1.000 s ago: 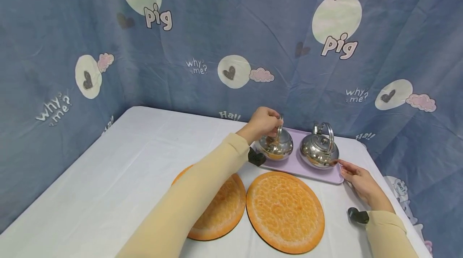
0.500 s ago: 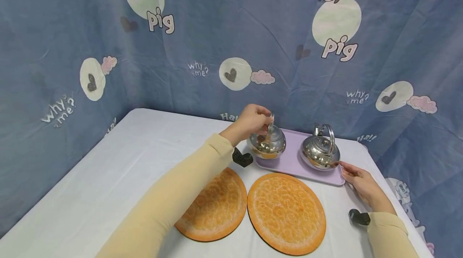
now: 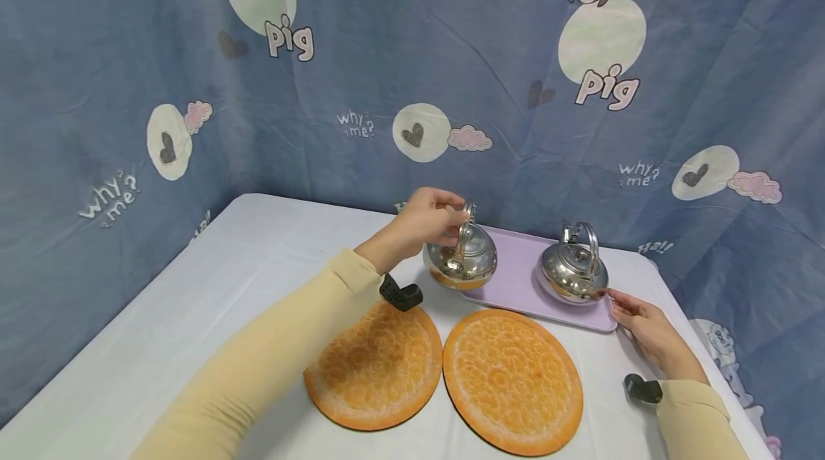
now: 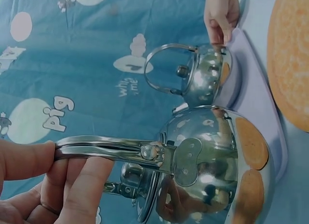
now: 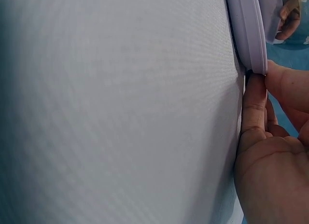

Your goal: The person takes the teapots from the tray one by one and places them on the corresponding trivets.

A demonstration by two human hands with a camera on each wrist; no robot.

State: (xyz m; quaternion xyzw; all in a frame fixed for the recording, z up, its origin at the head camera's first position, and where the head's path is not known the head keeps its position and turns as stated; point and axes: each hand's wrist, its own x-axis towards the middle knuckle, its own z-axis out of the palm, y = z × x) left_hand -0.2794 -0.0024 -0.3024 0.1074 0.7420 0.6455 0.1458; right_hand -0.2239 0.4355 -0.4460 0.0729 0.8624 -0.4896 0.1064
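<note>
Blue curtain (image 3: 348, 51) w/ pig prints hangs behind a white tabletop (image 3: 290, 238); from where I stand, work looks part done, early stage by my est. L hand (image 3: 422, 223) grips the handle (image 4: 106, 147) of kettle 1 (image 3: 477, 266), thumb one side, fingers curled on the other. Kettle 1 is at the L end of the lilac tray (image 3: 515, 277), jutting past its edge; prob. lifted, tho gap under base not visible, so can't confirm it's fully clear. Kettle 2 (image 3: 567, 275) sits upright on R half of same tray, its arched handle up, no hand on it. R hand (image 3: 654, 334) pinches tray's near R corner b/w thumb & fingers, prob. to steady it; fingertips v. close to kettle 2, contact unclear. Two round orange mats lie nearer the person: mat A (image 3: 380, 370) to L, mat B (image 3: 512, 381) to R, rims touching or nearly so. Done, as I read it: kettle 1 gripped & apparently up. Not done: kettle 1 not yet set down or released. Kettle 2 not picked up; any move of it not begun. Neither kettle is on a mat.
</note>
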